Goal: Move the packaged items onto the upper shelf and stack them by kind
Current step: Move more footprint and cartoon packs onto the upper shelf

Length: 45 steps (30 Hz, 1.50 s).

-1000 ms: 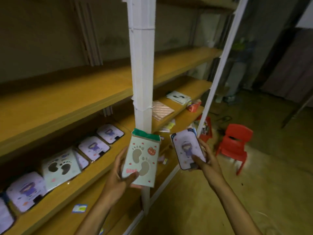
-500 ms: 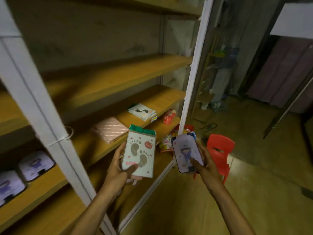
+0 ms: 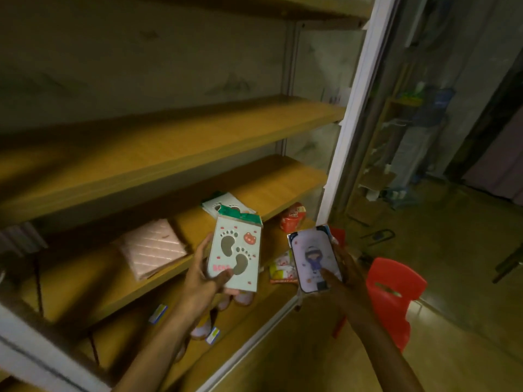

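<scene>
footprint pack (image 3: 236,254) in left fingers (image 3: 226,275); lilac pack (image 3: 314,258) right

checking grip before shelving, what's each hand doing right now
Left hand: holding the footprint package.
Right hand: holding the cartoon-figure package.
</scene>
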### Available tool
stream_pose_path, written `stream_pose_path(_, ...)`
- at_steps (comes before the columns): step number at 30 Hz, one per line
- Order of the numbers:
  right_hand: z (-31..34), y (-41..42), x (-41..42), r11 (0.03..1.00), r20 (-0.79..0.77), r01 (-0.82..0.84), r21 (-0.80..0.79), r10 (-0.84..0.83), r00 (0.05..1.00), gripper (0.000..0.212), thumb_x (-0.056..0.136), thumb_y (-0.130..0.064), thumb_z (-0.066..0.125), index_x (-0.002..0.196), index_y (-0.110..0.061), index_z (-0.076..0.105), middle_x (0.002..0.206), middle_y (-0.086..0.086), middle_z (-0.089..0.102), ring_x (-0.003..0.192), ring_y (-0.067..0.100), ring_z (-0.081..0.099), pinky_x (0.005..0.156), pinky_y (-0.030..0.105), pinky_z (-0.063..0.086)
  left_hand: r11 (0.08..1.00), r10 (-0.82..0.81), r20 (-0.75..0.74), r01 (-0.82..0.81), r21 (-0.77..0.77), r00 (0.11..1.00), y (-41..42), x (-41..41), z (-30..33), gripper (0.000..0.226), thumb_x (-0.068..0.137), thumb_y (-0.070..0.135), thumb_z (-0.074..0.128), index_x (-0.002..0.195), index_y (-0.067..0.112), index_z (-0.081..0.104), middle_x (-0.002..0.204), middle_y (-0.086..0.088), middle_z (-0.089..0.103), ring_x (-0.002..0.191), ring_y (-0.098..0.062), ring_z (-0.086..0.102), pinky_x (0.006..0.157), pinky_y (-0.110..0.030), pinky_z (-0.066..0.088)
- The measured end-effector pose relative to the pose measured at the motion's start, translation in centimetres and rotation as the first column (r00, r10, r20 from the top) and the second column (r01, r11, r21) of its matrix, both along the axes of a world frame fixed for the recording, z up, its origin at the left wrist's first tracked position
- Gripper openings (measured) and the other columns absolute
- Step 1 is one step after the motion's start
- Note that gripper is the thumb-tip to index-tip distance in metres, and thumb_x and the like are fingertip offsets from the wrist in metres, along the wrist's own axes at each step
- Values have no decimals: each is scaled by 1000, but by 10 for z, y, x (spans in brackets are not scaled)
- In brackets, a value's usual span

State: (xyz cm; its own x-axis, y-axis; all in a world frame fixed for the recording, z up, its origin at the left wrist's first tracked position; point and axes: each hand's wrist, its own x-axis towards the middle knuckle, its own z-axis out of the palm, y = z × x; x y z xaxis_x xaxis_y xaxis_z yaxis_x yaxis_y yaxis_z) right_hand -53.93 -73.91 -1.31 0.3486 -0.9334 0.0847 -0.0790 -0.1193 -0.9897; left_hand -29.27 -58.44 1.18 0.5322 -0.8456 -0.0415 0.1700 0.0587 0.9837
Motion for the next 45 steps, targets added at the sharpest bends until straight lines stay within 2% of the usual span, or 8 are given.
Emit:
stream_pose_path(6,8,-103,35,997,-21,-80,-13,80,997,50,88,-3,62,130,-25,44,113,-13,55,92,-11,54,62,4,48,991,135,-69,-134,20,988,-97,36,-16,85,79,-11,65,143,36,33,128,-8,60,97,-29,69,58,-46,60)
stream_pose_path(10,9,-170,71,982,-98,-181,-62,175,980,54,88,-11,64,137,-25,45,131,-4,55,112,9,58,72,13,54,975,222,-76,-220,38,972,-142,55,-18,85,79,-11,65,142,36,32,129,-8,57,100,-26,66,56,-44,60)
stream_pose_path(24,5,-303,181,861,22,-486,152,488,872,58,88,-2,62,137,-29,43,125,0,63,104,22,67,65,39,61,842,525,-83,-503,197,847,-203,86,-30,83,82,-9,62,143,37,29,134,-5,47,115,-37,56,69,-56,59)
stream_pose_path(30,3,-343,188,803,45,-564,194,567,822,59,88,-2,61,139,-26,42,124,1,62,96,17,70,58,34,60,676,495,497,-675,295,713,-211,75,-31,77,76,8,77,141,18,36,124,-13,59,101,-26,64,76,-42,57)
stream_pose_path(34,-4,-367,187,785,26,-585,202,593,805,58,89,-3,61,138,-26,42,121,0,62,87,9,71,55,28,58,486,247,872,-833,265,422,-222,63,-23,77,72,30,82,135,5,46,121,-23,57,105,-41,54,83,-47,47)
stream_pose_path(37,-11,-380,187,770,23,-606,200,615,788,56,88,-5,63,133,-31,44,123,2,62,94,16,70,56,28,58,463,167,937,-863,201,307,-236,54,-18,72,78,47,71,133,6,48,122,-18,58,105,-37,51,83,-43,45)
stream_pose_path(41,-21,-393,191,744,-15,-632,216,650,760,54,91,-8,61,135,-32,42,125,3,61,101,24,66,57,31,59,571,48,932,-775,269,359,-254,47,-21,75,78,35,75,141,11,42,134,-13,53,117,-33,46,92,-44,44)
stream_pose_path(45,-31,-400,199,736,-60,-638,228,664,745,56,91,-8,59,136,-34,39,129,3,59,101,27,67,60,33,60,583,-38,926,-744,326,376,-266,39,-21,83,76,47,72,145,20,35,142,-7,47,126,-30,40,100,-45,41)
